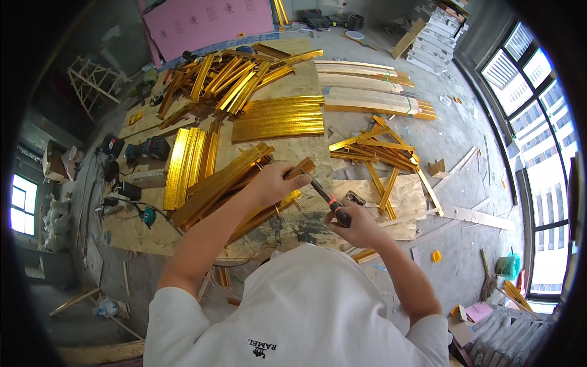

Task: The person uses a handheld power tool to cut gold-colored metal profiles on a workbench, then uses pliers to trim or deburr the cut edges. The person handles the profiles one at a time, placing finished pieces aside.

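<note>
My left hand [275, 182] is closed around a short gold strip of moulding [301, 167] near its end, above the worktable [293, 229]. In my right hand [361, 223] is a hand tool [335, 207] with a black and red handle and a long, narrow dark shaft, perhaps a file. The shaft's far end touches or nearly touches the strip beside my left fingers; I cannot tell which. Under my left forearm lies a bundle of long gold mouldings [223, 183], partly hidden by the arm.
A loose heap of gold offcuts [229, 76] covers the table's back, with gold panels [278, 119] in front. Power tools [150, 148] sit at the left. More gold strips [382, 147] and wrapped boards [367, 92] lie to the right, near tall windows [544, 122].
</note>
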Demonstrator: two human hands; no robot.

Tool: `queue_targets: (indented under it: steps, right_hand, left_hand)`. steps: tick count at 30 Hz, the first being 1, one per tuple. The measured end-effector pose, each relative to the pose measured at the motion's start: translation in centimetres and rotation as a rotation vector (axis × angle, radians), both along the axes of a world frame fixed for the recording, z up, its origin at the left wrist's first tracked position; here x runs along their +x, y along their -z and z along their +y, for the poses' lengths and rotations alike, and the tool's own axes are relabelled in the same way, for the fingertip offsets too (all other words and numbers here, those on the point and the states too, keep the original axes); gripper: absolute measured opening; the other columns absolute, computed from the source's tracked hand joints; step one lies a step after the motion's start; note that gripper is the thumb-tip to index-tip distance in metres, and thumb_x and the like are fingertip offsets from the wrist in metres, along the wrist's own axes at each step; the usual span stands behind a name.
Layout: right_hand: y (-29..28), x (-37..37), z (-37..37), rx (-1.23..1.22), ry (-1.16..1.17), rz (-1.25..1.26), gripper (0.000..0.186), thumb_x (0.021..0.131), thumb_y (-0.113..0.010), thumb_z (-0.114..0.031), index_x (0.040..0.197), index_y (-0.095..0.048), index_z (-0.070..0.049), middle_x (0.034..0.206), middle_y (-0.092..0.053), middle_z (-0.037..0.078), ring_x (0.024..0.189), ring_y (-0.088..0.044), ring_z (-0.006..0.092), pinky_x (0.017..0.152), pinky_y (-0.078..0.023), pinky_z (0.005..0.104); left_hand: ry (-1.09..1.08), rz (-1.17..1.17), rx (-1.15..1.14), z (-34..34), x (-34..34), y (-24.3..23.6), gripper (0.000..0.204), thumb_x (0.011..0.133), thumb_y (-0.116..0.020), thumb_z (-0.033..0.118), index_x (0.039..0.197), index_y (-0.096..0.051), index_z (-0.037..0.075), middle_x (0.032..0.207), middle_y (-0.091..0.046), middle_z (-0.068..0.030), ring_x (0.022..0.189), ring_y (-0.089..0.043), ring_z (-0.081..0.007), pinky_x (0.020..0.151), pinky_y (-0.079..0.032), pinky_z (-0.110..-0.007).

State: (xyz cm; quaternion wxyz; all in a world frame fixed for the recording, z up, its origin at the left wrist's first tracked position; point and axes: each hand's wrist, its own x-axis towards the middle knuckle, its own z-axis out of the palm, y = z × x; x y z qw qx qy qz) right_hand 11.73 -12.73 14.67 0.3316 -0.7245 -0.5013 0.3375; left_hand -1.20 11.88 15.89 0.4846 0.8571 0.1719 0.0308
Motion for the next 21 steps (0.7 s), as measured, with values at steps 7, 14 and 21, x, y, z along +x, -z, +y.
queue_targets:
  steps: [7, 14, 21]
  right_hand:
    - [8.6, -0.7, 5.3, -0.07, 0.142, -0.756, 0.016, 0.076, -0.063, -0.006, 0.092, -0.067, -0.006, 0.098, -0.053, 0.017, 0.09, -0.059, 0.0355, 0.077, -0.05, 0.0447]
    - [6.6, -1.9, 4.9, 0.216, 0.247, -0.74, 0.033, 0.071, -0.067, -0.008, 0.104, -0.066, -0.006, 0.118, -0.053, 0.017, 0.111, -0.052, 0.0358, 0.095, -0.043, 0.0445]
    - [6.7, -1.5, 1.0, 0.191, 0.216, -0.113, 0.029, 0.085, -0.069, -0.018, 0.108, -0.066, -0.001, 0.14, -0.05, 0.02, 0.116, -0.054, 0.0436, 0.099, -0.044, 0.0473]
  left_hand:
    - [-0.141, 0.491, -0.134, 3.9, 2.1, 7.4, 0.077, 0.085, -0.058, 0.072, 0.081, -0.064, -0.005, 0.066, -0.06, -0.0108, 0.056, -0.059, -0.0183, 0.052, -0.049, -0.034]
    - [-0.221, 0.397, -0.236, 5.7, 0.0, 3.2, 0.055, 0.086, -0.072, 0.053, 0.1, -0.063, 0.001, 0.076, -0.064, -0.0072, 0.058, -0.06, -0.013, 0.056, -0.049, -0.028]
    - [-0.109, 0.154, -0.269, 2.4, -1.9, -0.6, 0.07, 0.072, -0.088, 0.045, 0.119, -0.062, 0.0, 0.091, -0.065, -0.0021, 0.079, -0.06, -0.0083, 0.072, -0.049, -0.024]
